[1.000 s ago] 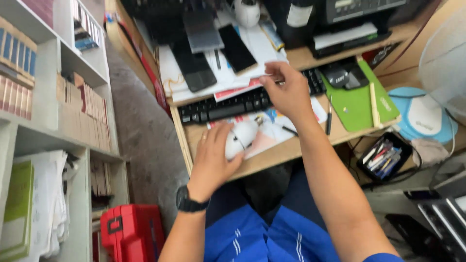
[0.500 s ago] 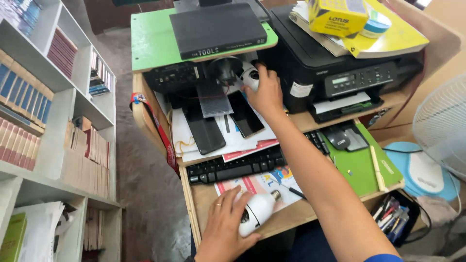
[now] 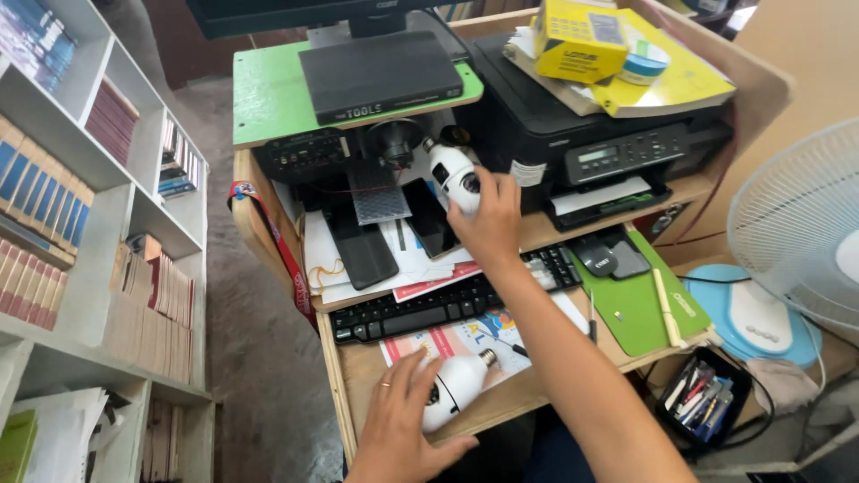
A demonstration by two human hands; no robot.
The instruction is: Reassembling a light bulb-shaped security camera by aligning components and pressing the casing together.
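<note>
A bookshelf (image 3: pixel 98 224) full of books stands at the far left, well apart from the work; next comes the left hand (image 3: pixel 403 420), which lies on a white bulb-shaped camera (image 3: pixel 456 386) resting on its side at the front of the counter (image 3: pixel 358 376), the fingers spread loosely over its body rather than gripped round it, its screw base pointing toward the black keyboard (image 3: pixel 447 304); so this one looks set down and merely steadied; further right and higher, the right hand (image 3: pixel 488 219) holds a second white bulb camera (image 3: pixel 455 174) in the air before the shelf of black devices, fingers closed round its lower part, lens end up; it is lifted but not yet placed anywhere, so that step seems only half done; the black printer (image 3: pixel 591 134) and white fan (image 3: pixel 801 233) stand beyond, untouched.
</note>
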